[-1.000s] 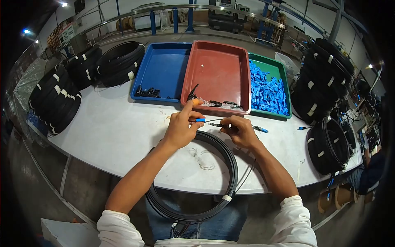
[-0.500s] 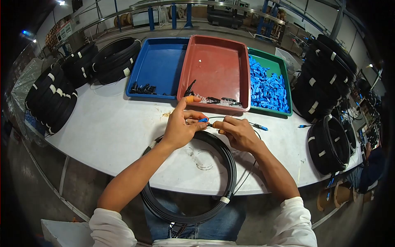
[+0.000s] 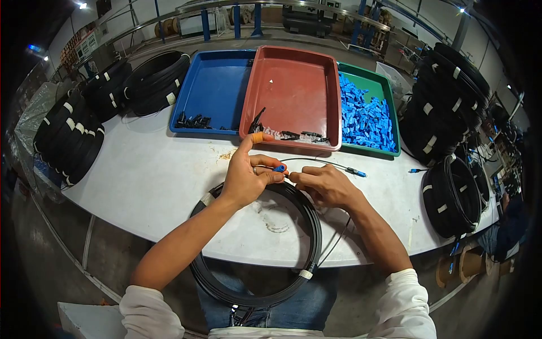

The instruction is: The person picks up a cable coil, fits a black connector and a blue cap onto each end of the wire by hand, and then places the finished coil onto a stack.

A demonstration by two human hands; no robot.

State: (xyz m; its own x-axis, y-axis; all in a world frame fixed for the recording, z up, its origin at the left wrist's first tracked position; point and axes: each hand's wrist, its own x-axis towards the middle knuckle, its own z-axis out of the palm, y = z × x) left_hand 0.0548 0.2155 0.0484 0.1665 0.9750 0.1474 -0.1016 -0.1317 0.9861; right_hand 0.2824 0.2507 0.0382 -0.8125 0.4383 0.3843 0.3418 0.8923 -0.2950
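Observation:
My left hand (image 3: 247, 179) pinches a small blue fibre connector (image 3: 280, 168) between thumb and fingers, its index finger raised with an orange wrap on the tip. Close beside it, my right hand (image 3: 326, 185) has its fingers closed on the thin black cable at the connector's rear; the exact contact is partly hidden. Below both hands, a coil of black cable (image 3: 317, 231) with white tape bands lies over the table's front edge. A second blue-tipped connector (image 3: 355, 172) rests on the table beyond my right hand, at the end of a thin cable.
Ahead stand a blue tray (image 3: 214, 90) with black parts, a red tray (image 3: 296, 85) with black and clear pieces, and a green tray (image 3: 370, 85) of blue connector parts. Black cable coils stack at left (image 3: 70, 135) and right (image 3: 446, 107). A person (image 3: 511, 226) is at far right.
My right hand has turned slightly, its fingers curling closer round the cable. The blue connector is tilted a little more upward in my left hand. The view has shifted slightly.

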